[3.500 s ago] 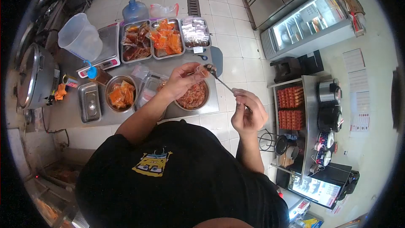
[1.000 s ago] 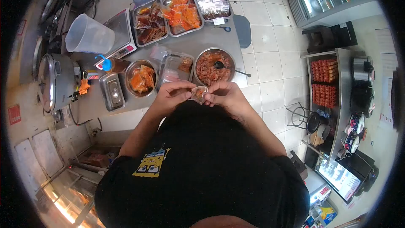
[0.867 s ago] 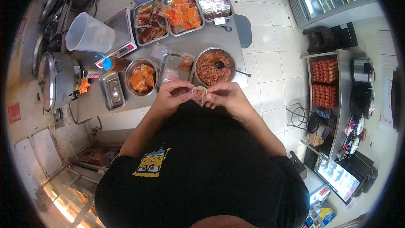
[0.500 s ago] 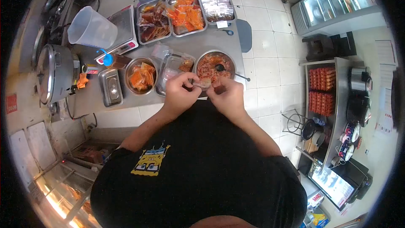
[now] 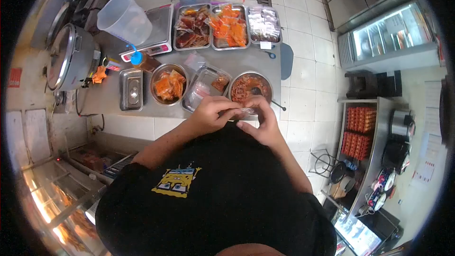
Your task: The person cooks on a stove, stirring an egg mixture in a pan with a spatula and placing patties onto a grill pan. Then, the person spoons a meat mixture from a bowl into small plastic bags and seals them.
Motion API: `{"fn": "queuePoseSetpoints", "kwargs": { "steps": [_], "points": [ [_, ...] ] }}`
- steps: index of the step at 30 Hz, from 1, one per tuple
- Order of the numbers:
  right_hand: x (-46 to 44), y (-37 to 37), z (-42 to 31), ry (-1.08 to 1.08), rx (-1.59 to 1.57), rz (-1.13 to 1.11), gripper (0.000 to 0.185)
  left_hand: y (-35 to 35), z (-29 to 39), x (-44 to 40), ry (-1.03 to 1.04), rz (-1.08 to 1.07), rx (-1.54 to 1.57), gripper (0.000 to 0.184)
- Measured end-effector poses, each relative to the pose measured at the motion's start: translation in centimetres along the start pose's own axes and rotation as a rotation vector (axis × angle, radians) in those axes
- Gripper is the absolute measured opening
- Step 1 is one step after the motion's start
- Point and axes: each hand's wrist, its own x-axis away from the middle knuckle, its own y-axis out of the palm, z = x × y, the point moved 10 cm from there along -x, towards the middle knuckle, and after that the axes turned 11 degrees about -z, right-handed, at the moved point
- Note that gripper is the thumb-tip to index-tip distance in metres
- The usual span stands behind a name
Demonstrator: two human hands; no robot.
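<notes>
Just in front of my chest, at the near edge of the bowl, a small clear plastic bag [image 5: 247, 112] sits between my hands. My left hand [image 5: 214, 114] pinches one side of it with the fingertips. The curled fingers of my right hand [image 5: 263, 124] grip the other side, its thumb lower and somewhat apart. What the bag contains is hard to make out. Beyond it stands a steel bowl [image 5: 270, 84] of reddish chopped food, with a black spoon [image 5: 256, 91] resting in it. Left of the bowl, a steel tray [image 5: 190, 98] holds clear bags and a small filled packet [image 5: 219, 83].
On the steel table [image 5: 208, 58] are a bowl of orange packets [image 5: 169, 85], a lidded steel container [image 5: 131, 90], a sauce bottle [image 5: 145, 61], a scale [image 5: 160, 26] and a plastic jug [image 5: 125, 19]. Several packet-filled trays [image 5: 192, 47] line the far side. Egg trays [image 5: 358, 133] fill a shelf at right.
The camera view has shifted, so the table appears further right and lower. My fingers have moved around the small bag; my right hand's thumb now sits lower, further from the index finger.
</notes>
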Motion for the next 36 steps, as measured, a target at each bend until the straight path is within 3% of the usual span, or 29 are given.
{"fn": "queuePoseSetpoints", "kwargs": {
  "steps": [3, 5, 9, 12, 14, 18, 20, 21, 23, 24, 27, 28, 29, 31, 33, 34, 35, 36],
  "points": [
    [0.3, 0.6, 1.2, 0.049, 0.001, 0.005, 0.021, -1.2, 1.3, -0.2, 0.019, -0.015, -0.086, 0.01],
    [0.3, 0.6, 0.7, 0.05, 0.279, -0.001, 0.015, -2.1, 2.0, -0.2, -0.063, -0.082, -0.268, 0.012],
    [-0.7, 1.2, -0.7, 0.074, 0.423, -0.035, 0.011, -2.5, 2.9, 0.2, -0.074, -0.165, -0.333, 0.015],
    [-0.8, 1.8, -1.7, -0.016, 0.323, -0.059, 0.012, -2.8, 3.1, 0.5, -0.068, -0.128, -0.264, 0.012],
    [0.0, 0.9, -0.4, 0.015, 0.138, 0.056, 0.01, -3.8, 1.4, 1.3, -0.074, 0.087, 0.27, 0.011],
    [0.3, 1.1, 0.1, -0.033, -0.011, 0.118, 0.008, -2.0, -3.0, 3.4, -0.238, 0.038, 0.392, 0.014],
    [0.1, 1.3, 1.1, 0.009, -0.008, 0.126, 0.009, -1.4, -3.5, 3.8, -0.216, 0.146, 0.795, 0.015],
    [-0.1, 1.6, 1.2, 0.002, -0.007, 0.106, 0.009, -2.1, -3.0, 3.8, -0.21, 0.167, 0.791, 0.015],
    [-0.9, 3.5, 1.0, 0.016, 0.145, -0.048, 0.013, -3.7, 1.5, 3.4, -0.017, 0.047, 0.146, 0.011],
    [-1.3, 4.5, 0.6, 0.009, 0.207, -0.117, 0.015, -3.9, 1.4, 3.8, 0.032, 0.041, 0.109, 0.008],
    [-2.2, 6.4, 1.8, 0.09, 0.002, -0.06, 0.014, -6.0, -0.1, 6.1, -0.026, 0.284, 0.202, 0.007],
    [-2.4, 7.7, 2.0, 0.157, -0.228, -0.048, 0.012, -6.7, 0.2, 6.8, -0.016, 0.337, 0.186, 0.008],
    [-3.1, 8.5, 1.4, 0.156, -0.223, -0.081, 0.012, -7.3, 0.2, 7.5, -0.02, 0.369, 0.18, 0.008],
    [-4.3, 9.7, -2.8, -0.14, 0.135, -0.123, 0.011, -7.6, -0.5, 8.7, -0.072, 0.352, 0.229, 0.009],
    [-4.0, 9.8, -0.7, -0.093, 0.168, -0.17, 0.013, -8.1, -1.9, 10.6, -0.095, 0.426, 0.23, 0.013],
    [-4.2, 10.1, 0.4, -0.041, 0.2, -0.188, 0.014, -7.9, -2.6, 11.3, -0.071, 0.457, 0.474, 0.015],
    [-4.9, 10.8, -1.1, -0.19, 0.158, -0.131, 0.011, -8.2, -3.3, 12.4, -0.031, 0.501, 0.702, 0.016],
    [-5.3, 11.3, 0.3, -0.094, 0.129, -0.142, 0.011, -8.9, -3.3, 13.5, -0.03, 0.498, 0.655, 0.018]
  ]
}}
